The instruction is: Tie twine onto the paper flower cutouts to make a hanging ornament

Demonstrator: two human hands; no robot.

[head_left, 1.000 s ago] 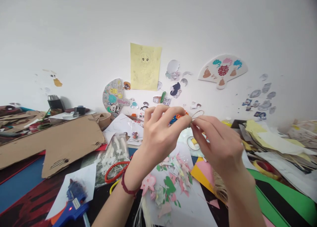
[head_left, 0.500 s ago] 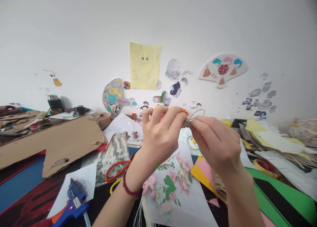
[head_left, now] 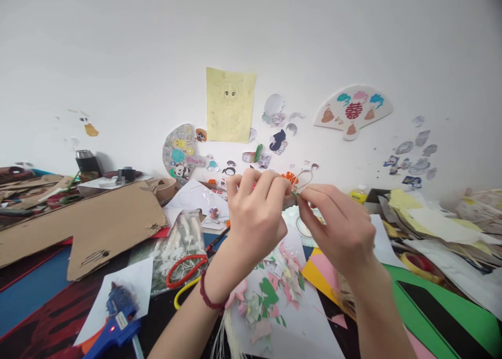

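Note:
My left hand (head_left: 257, 218), with a dark red braided bracelet at the wrist, is raised in the middle of the view. Its fingers are bent and closed around the lower end of a thin beige cord (head_left: 311, 177); what else they cover is hidden. Close beside it, my right hand (head_left: 342, 226) pinches the same cord between thumb and forefinger. The cord rises in a small loop above the fingertips, with a tiny green bit at its base. Below both hands, pink and green paper scraps (head_left: 270, 292) lie on a white sheet (head_left: 309, 327).
A blue glue gun (head_left: 121, 330) with its red light lit rests at the front left. Cut cardboard (head_left: 113, 223) lies behind it. Green sheets (head_left: 451, 307) and tape rolls (head_left: 421, 265) are on the right. A fan-shaped board (head_left: 353, 111) hangs on the wall behind.
Both hands have shifted slightly, the right one a little to the left. The cord loop now stands more upright. Both hands remain closed on the cord.

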